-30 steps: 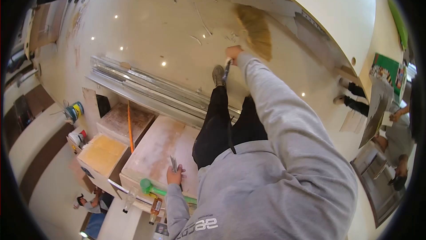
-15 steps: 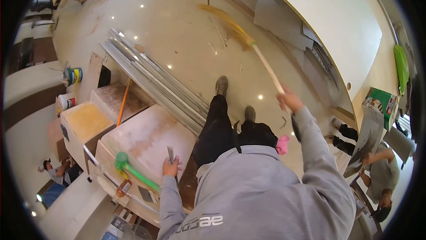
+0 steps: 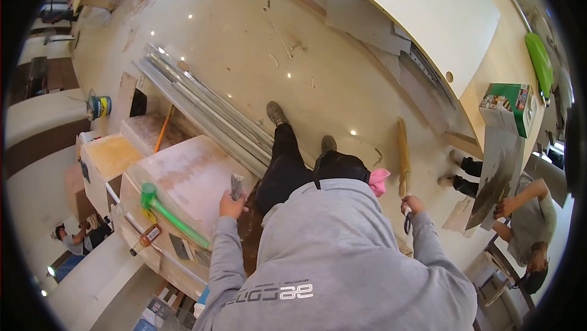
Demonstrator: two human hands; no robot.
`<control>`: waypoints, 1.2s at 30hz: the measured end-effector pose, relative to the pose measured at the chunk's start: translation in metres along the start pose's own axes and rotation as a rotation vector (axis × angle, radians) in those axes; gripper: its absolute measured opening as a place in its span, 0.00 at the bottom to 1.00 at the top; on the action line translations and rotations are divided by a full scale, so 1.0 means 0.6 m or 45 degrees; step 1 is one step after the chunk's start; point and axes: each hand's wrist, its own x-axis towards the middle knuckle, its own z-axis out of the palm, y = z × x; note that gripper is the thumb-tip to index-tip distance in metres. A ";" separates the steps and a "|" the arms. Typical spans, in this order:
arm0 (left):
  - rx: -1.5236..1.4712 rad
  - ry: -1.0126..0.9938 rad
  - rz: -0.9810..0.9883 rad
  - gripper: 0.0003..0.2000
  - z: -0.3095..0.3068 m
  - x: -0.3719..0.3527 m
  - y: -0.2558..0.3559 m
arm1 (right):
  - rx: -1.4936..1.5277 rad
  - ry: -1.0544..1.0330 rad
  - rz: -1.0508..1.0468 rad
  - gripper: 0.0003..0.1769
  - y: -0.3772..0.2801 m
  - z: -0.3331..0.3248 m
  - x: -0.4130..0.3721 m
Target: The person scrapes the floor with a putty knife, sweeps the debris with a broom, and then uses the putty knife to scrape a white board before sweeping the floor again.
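Note:
On my right side, my right hand (image 3: 414, 204) is closed round a broom (image 3: 403, 153), whose yellowish length stretches away over the floor in front of the fist. A dark loop hangs just below that hand. My left hand (image 3: 232, 207) grips a flat, greyish scraper-like tool (image 3: 236, 185), its blade pointing up. That hand is beside a box with a dusty white-and-pink top (image 3: 189, 172). A green mallet-shaped tool (image 3: 174, 218) and a brown bottle (image 3: 145, 240) lie near the box's edge, left of my left hand.
Long metal profiles (image 3: 202, 101) lie along the floor left of my legs. Small scraps (image 3: 281, 40) are scattered ahead. At the right, a co-worker (image 3: 532, 221) handles a stained sheet (image 3: 492, 178) by a table (image 3: 422, 0) bearing a green box (image 3: 509, 107). Another person (image 3: 79, 239) is at far left.
My right hand has come down and back toward my body. The broom has swung from the scraps ahead to my right side. The tool in my left hand has turned to show its flat face.

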 end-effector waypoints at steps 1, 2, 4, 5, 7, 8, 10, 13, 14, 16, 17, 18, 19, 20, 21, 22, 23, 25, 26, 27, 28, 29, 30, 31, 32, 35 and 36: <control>-0.005 0.010 -0.009 0.16 -0.008 -0.014 0.015 | 0.226 -0.048 0.209 0.08 0.003 -0.006 0.051; 0.035 0.031 -0.047 0.16 -0.027 -0.034 0.047 | 0.247 -0.029 0.209 0.06 -0.002 0.018 0.079; 0.043 0.108 -0.082 0.17 -0.055 -0.046 0.060 | 0.374 -0.153 0.280 0.05 -0.033 0.092 0.125; 0.027 0.134 -0.068 0.17 -0.071 -0.044 0.050 | 0.338 -0.200 0.267 0.05 -0.046 0.146 0.144; -0.014 0.203 -0.033 0.18 -0.101 -0.043 0.045 | 0.072 -0.154 -0.122 0.06 -0.067 0.287 0.117; -0.016 0.204 -0.050 0.18 -0.113 -0.045 0.046 | -0.074 -0.248 -0.332 0.10 -0.071 0.305 0.214; -0.008 0.215 -0.063 0.20 -0.136 -0.043 0.043 | 0.117 -0.545 -0.096 0.04 -0.108 0.385 0.357; -0.063 0.269 -0.073 0.21 -0.159 -0.022 0.028 | -0.182 -0.670 -0.088 0.10 -0.201 0.642 0.266; -0.020 0.274 -0.078 0.22 -0.166 -0.014 0.017 | 0.010 -0.605 0.050 0.06 -0.216 0.714 0.280; 0.216 0.288 -0.200 0.27 -0.195 -0.015 0.051 | 0.129 -0.564 0.100 0.05 -0.244 0.862 0.289; 0.381 0.383 -0.157 0.25 -0.189 0.011 0.002 | 0.028 -0.614 0.008 0.05 -0.250 0.938 0.283; 0.273 0.279 -0.275 0.32 -0.210 0.007 0.033 | -0.053 -0.664 -0.088 0.05 -0.260 1.016 0.285; 0.362 0.307 -0.275 0.32 -0.214 0.023 0.023 | -0.101 -0.714 -0.162 0.05 -0.266 1.089 0.295; 0.250 0.256 -0.276 0.32 -0.228 0.031 0.031 | -0.204 -0.736 -0.213 0.05 -0.282 1.140 0.230; 0.148 0.179 -0.297 0.31 -0.240 0.032 0.036 | -0.306 -0.754 -0.267 0.05 -0.299 1.193 0.164; 0.130 0.188 -0.306 0.31 -0.254 0.040 0.046 | -0.494 -0.734 -0.337 0.06 -0.313 1.224 0.090; 0.128 0.188 -0.295 0.30 -0.267 0.048 0.057 | -0.512 -0.730 -0.333 0.06 -0.332 1.264 0.061; 0.128 0.165 -0.297 0.30 -0.290 0.067 0.065 | -0.143 -0.906 -0.113 0.05 -0.371 1.311 0.027; 0.193 0.218 -0.254 0.29 -0.298 0.083 0.065 | -0.150 -0.886 -0.110 0.05 -0.393 1.319 0.014; 0.258 0.270 -0.209 0.28 -0.305 0.092 0.064 | -0.116 -0.871 0.021 0.05 -0.414 1.323 0.006; 0.249 0.259 -0.213 0.28 -0.315 0.091 0.072 | -0.080 -0.862 0.148 0.05 -0.434 1.323 -0.002; 0.180 0.246 -0.232 0.28 -0.329 0.098 0.088 | -0.087 -0.867 0.132 0.05 -0.452 1.310 -0.016; 0.112 0.236 -0.242 0.28 -0.341 0.111 0.102 | -0.284 -1.042 -0.012 0.06 -0.465 1.276 -0.034; 0.102 0.236 -0.227 0.28 -0.349 0.124 0.109 | -0.482 -1.202 -0.156 0.08 -0.474 1.233 -0.054; 0.076 0.214 -0.227 0.28 -0.352 0.136 0.111 | -0.479 -1.208 -0.095 0.08 -0.485 1.192 -0.071; 0.019 0.165 -0.257 0.28 -0.360 0.161 0.127 | -0.523 -1.146 -0.317 0.10 -0.477 1.070 -0.226; 0.001 0.126 -0.291 0.28 -0.362 0.173 0.133 | -0.428 -1.118 -0.063 0.09 -0.498 1.025 -0.176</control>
